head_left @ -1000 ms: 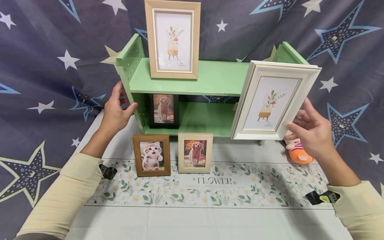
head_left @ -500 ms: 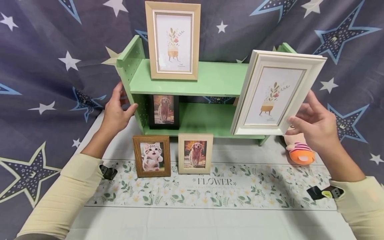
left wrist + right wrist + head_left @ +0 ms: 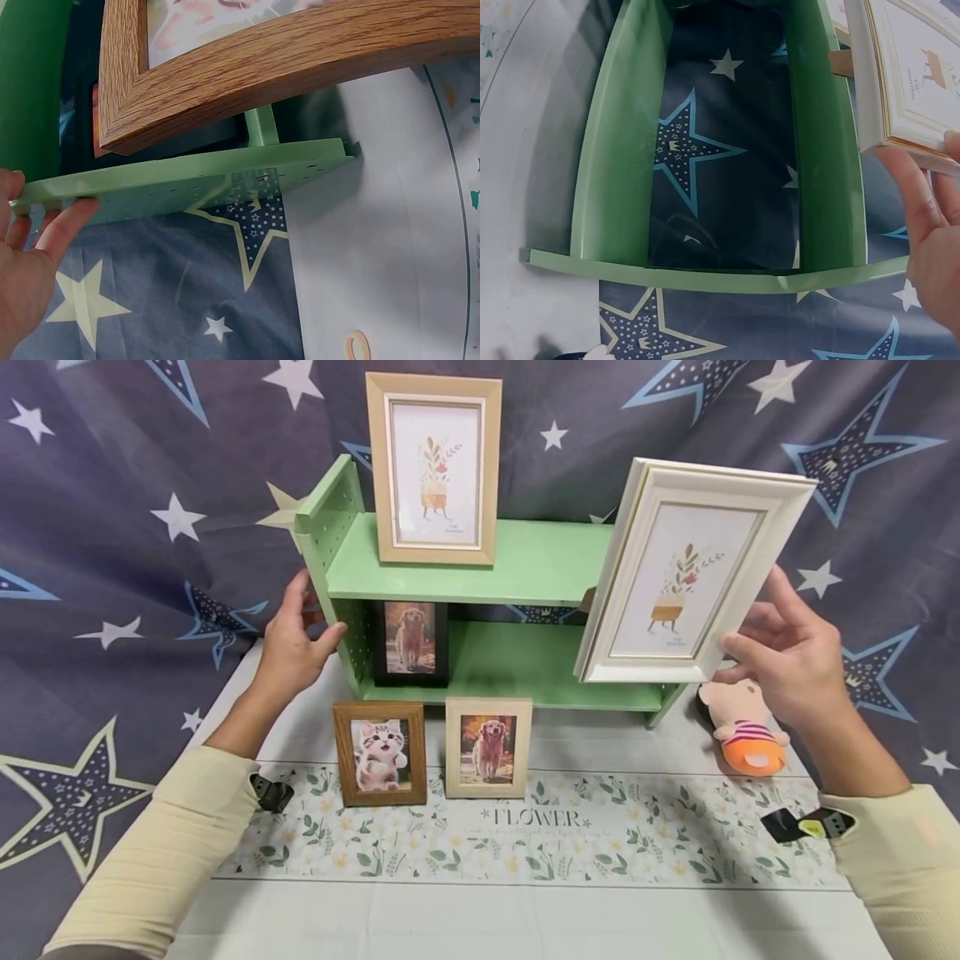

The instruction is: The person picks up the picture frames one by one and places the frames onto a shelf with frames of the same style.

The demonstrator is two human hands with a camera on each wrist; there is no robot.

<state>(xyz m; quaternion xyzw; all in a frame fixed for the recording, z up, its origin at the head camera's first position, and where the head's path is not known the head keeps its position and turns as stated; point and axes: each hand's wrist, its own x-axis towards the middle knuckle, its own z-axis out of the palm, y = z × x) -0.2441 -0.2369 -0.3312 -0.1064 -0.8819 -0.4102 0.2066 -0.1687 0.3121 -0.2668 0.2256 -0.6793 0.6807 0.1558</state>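
Note:
A white picture frame [image 3: 686, 577] with a potted-plant print is held tilted in my right hand [image 3: 795, 647], thumb near its lower right corner. It is raised in front of the green shelf's right end, hiding part of it; the right wrist view shows the frame's lower edge over the fingers. My left hand [image 3: 296, 639] holds the left side panel of the green two-tier shelf [image 3: 555, 560], seen also in the left wrist view with fingers [image 3: 71, 225] on the perforated panel. On the upper tier stands a light wood picture frame [image 3: 382, 485]; below it, a black picture frame [image 3: 442, 652].
On the table [image 3: 525, 918], a brown picture frame [image 3: 342, 752] with a kitten and a cream picture frame [image 3: 452, 752] with a dog stand in front of the shelf. A plush toy [image 3: 750, 735] lies at the right. Behind hangs a star-patterned cloth [image 3: 555, 402].
My right hand has lifted the white picture frame higher, uncovering more of the lower tier's right end and the plush toy. The left hand stays at the side panel.

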